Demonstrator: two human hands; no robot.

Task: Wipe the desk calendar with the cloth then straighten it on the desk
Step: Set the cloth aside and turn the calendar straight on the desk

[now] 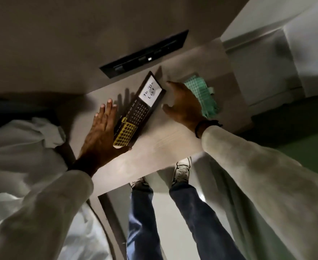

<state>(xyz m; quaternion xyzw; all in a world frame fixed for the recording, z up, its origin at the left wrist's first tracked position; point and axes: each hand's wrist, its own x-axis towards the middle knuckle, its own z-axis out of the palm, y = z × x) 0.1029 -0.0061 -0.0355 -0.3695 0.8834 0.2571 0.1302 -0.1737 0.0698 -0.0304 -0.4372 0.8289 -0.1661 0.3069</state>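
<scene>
Office (desk [173,136], calendar [139,109]).

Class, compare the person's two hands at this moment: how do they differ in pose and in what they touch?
The left hand lies flat, fingers straight, against the desk calendar; the right hand is curled open beside its other edge, not plainly touching. The green cloth lies behind the right hand, away from the left. Both are empty, above the desk.
</scene>
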